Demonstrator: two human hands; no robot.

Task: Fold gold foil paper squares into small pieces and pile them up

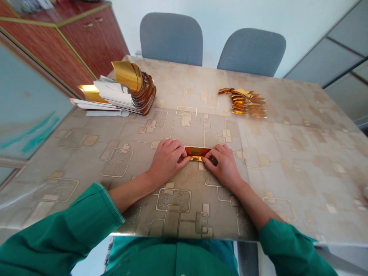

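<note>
Gripped at both ends by left hand (166,161) and right hand (225,166): narrow gold foil strip (194,153), long axis parallel to near desk (301,165) edge.

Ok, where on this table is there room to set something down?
Free: the tabletop right of the right hand, below the folded gold pieces, and the gap between those and the curled gold-and-white strips. Crowded: around the strips, and where the left hand meets the gold strip.

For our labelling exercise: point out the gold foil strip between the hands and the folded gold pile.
Gold foil strip (195,152), head view, its middle.
Folded gold pile (244,102), head view, its centre.
</note>
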